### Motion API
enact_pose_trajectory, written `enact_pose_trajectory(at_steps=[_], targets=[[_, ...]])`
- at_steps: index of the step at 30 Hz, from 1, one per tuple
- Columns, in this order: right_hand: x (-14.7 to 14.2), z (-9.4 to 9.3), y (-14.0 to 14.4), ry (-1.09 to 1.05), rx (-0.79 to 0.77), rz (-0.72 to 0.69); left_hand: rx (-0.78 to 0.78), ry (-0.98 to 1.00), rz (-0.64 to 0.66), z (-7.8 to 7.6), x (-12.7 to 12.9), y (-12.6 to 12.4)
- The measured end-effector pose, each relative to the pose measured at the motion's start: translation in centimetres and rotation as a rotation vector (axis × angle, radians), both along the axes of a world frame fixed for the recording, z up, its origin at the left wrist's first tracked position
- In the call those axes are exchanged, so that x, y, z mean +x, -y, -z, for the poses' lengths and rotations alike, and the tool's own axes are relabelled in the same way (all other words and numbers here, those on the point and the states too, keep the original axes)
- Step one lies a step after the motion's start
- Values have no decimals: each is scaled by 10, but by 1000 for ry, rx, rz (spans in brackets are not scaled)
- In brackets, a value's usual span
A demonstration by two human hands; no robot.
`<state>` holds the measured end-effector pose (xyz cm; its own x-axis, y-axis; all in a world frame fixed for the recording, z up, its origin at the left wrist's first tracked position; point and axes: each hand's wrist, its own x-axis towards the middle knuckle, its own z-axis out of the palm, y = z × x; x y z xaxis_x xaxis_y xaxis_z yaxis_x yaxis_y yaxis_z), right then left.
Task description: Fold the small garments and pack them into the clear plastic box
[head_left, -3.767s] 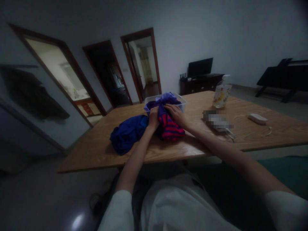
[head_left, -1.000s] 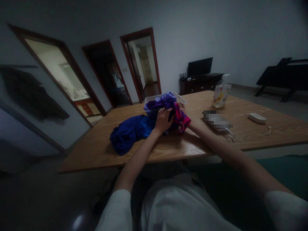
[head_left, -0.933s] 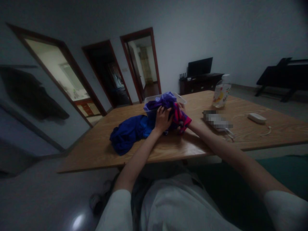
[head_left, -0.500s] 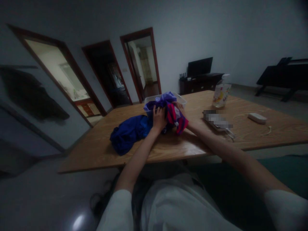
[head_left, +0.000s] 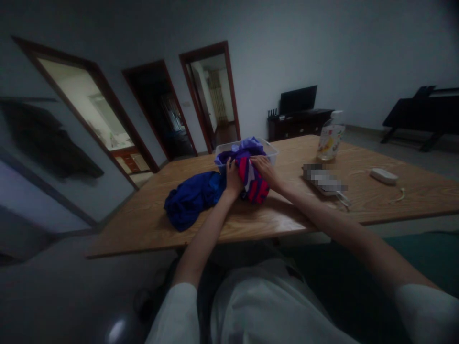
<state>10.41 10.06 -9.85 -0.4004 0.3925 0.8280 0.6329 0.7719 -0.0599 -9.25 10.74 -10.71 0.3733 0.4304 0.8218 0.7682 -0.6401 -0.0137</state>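
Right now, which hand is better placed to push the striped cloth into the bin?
Probably the right hand: it lies on top of the striped cloth, right beside the bin. The left hand grips the cloth's left edge, next to the blue cloth.

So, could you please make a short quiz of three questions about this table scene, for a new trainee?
1. True or false: both hands are on the red-and-blue striped cloth.
2. Which thing stands farthest from the person on the table? A) the blue garment B) the spray bottle C) the white flat device
3. What lies in the clear plastic bin?

Key
1. True: the left hand grips its left side and the right hand rests on top.
2. B
3. A purple cloth, heaped above the rim.
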Motion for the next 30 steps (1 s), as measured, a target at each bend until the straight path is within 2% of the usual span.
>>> enact_pose_trajectory(at_steps=[11,20,30], targets=[[2,6,-12,217,25,170,-87,21,-78,-2,0,-4],[-2,2,-5,206,48,236,-152,84,-86,7,-2,-3],[-1,11,-11,171,20,278,-143,102,-75,-1,3,9]])
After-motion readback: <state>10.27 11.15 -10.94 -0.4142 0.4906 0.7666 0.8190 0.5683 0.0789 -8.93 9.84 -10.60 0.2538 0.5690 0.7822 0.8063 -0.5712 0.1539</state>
